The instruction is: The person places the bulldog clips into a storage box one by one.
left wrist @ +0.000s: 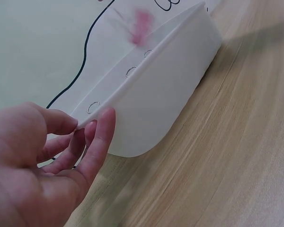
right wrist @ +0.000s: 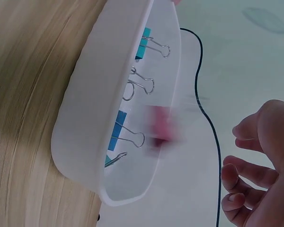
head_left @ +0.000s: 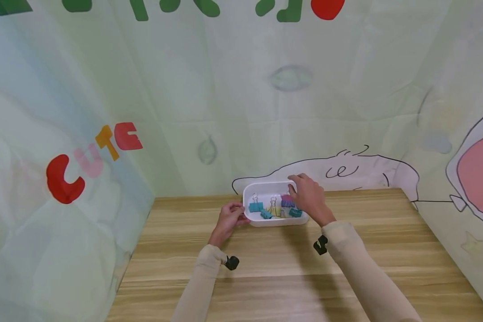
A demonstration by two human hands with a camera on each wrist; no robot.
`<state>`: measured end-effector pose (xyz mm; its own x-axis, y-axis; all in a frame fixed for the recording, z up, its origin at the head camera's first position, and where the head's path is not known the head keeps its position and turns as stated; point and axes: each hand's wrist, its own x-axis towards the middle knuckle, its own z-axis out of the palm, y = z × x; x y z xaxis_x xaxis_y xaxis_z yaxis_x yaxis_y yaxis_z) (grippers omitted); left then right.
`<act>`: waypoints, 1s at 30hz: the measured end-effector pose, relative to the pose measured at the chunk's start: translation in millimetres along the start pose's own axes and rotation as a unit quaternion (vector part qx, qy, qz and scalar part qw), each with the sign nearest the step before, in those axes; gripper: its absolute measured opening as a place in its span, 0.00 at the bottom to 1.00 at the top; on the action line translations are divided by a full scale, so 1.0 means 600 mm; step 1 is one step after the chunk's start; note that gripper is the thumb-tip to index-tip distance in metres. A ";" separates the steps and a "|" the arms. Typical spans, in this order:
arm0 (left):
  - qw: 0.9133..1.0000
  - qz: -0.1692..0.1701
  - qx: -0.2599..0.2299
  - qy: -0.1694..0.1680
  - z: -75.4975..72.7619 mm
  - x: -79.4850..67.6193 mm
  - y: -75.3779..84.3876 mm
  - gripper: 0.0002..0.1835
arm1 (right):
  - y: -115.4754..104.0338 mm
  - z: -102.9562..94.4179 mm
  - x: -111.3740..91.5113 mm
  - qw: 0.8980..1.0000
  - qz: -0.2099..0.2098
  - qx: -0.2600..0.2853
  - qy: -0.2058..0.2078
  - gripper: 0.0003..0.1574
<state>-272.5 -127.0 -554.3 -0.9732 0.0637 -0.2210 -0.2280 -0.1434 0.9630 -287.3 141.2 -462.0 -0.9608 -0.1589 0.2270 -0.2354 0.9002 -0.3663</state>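
A white plastic bin [head_left: 277, 222] stands at the back of the table with several binder clips inside. Teal clips [head_left: 256, 207], a yellow clip [head_left: 274, 211] and a blue-purple clip [head_left: 286, 203] lie on its floor, wire handles raised. My left hand [head_left: 230, 217] pinches the bin's left end, thumb and fingers at the rim in the left wrist view. Over the right part of the bin is my right hand [head_left: 309, 197], its fingers loosely bent with nothing between them. A pink binder clip [right wrist: 162, 124], blurred by motion, is in the air above the bin, apart from that hand.
The wood-grain table [head_left: 185, 232] extends toward me and to both sides. Right behind the bin rises a pale printed cloth [head_left: 241, 103], with more cloth at left and right. Small black devices [head_left: 232, 263] are worn at both wrists.
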 end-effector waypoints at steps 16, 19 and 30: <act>1.000 -0.002 0.010 -0.001 -0.002 0.001 0.004 0.16 | -0.011 -0.019 -0.003 1.000 -0.002 0.007 0.010 0.30; 1.000 -0.004 0.019 -0.007 -0.005 0.001 0.006 0.16 | -0.013 -0.020 -0.003 1.000 -0.003 0.008 0.008 0.31; 0.974 0.048 0.221 0.004 -0.014 -0.013 0.036 0.18 | -0.008 -0.027 -0.022 0.999 -0.038 -0.006 -0.017 0.36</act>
<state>-269.8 -139.0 -533.1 -0.9901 0.0633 -0.1255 -0.1019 0.2919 0.9510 -271.4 145.5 -448.6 -0.9448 -0.2395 0.2236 -0.3057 0.8899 -0.3386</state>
